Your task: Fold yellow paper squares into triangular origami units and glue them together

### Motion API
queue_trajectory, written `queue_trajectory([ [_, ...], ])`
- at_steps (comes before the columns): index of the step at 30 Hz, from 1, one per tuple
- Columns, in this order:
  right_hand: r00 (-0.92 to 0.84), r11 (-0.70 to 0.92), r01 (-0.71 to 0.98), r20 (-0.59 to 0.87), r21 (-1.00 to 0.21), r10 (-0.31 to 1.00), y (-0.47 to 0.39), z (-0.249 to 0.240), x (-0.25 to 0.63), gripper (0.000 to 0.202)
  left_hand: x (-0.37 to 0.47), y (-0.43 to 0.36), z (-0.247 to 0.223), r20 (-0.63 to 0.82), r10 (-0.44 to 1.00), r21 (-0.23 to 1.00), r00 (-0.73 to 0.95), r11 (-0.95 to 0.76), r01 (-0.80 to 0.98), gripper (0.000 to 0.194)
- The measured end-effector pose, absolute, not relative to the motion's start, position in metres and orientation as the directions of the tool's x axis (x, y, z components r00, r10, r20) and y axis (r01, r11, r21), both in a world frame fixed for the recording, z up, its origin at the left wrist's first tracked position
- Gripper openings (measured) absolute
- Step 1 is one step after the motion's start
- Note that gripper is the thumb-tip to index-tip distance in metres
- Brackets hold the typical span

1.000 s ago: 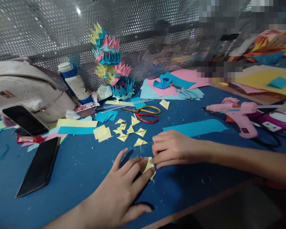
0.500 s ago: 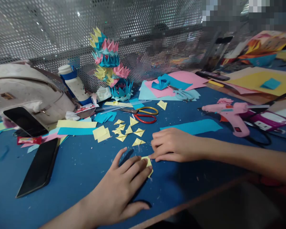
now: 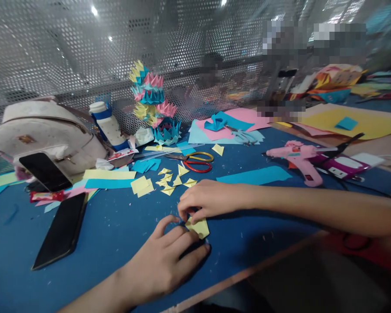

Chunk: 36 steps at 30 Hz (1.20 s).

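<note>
A small yellow paper piece [image 3: 199, 228] lies on the blue table near its front edge. My right hand [image 3: 203, 201] comes over its upper left corner, thumb and fingers pinched on the paper. My left hand [image 3: 172, 252] rests at its lower left side, with curved fingertips pressed on the paper. Behind my hands lie several small folded yellow triangles [image 3: 168, 189] and a couple of flat yellow squares [image 3: 142, 186]. Scissors [image 3: 197, 161] with yellow and red handles lie beyond them.
Two phones [image 3: 61, 232], a white backpack [image 3: 48, 134] and a bottle [image 3: 109, 126] are on the left. A layered paper model [image 3: 154, 104] stands at the back. A pink glue gun [image 3: 296, 158], a blue strip [image 3: 254, 174] and coloured sheets [image 3: 371, 121] lie rightward.
My right hand has moved left onto the upper left corner of the yellow paper. My left fingers have curled more, and more of the paper shows. The camera view has shifted.
</note>
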State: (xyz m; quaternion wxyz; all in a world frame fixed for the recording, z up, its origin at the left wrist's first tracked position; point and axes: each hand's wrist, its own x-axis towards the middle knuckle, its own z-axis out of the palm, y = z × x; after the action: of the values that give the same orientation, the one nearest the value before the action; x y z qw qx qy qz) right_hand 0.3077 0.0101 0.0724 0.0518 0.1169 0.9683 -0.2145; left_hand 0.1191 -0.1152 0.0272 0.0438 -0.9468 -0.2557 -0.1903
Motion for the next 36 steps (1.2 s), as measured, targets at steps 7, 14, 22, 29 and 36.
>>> queue_trajectory([
  [7,-0.938,0.865,0.333,-0.231,-0.375,0.260,0.012,0.081,0.303,0.002,0.114,-0.116,0.033,0.558,0.338,-0.058,0.758,-0.895,0.442,0.033],
  [14,-0.806,0.758,0.592,-0.218,-0.274,0.550,-0.009,0.077,0.313,0.007,0.118,-0.125,0.028,0.462,0.371,-0.171,0.805,-0.854,0.492,0.036],
  [22,-0.827,0.765,0.555,-0.112,-0.327,0.551,-0.010,0.066,0.324,0.004,0.124,-0.127,0.019,0.335,0.500,-0.091,0.798,-0.826,0.556,0.046],
  [29,-0.853,0.763,0.439,0.046,-0.474,0.519,-0.001,0.047,0.329,0.009,0.122,-0.121,0.032,0.175,0.550,-0.065,0.817,-0.821,0.567,0.074],
  [36,-0.876,0.858,0.266,0.263,-0.439,0.405,0.001,0.030,0.339,0.008,0.119,-0.122,0.021,0.250,0.605,-0.133,0.756,-0.752,0.646,0.080],
])
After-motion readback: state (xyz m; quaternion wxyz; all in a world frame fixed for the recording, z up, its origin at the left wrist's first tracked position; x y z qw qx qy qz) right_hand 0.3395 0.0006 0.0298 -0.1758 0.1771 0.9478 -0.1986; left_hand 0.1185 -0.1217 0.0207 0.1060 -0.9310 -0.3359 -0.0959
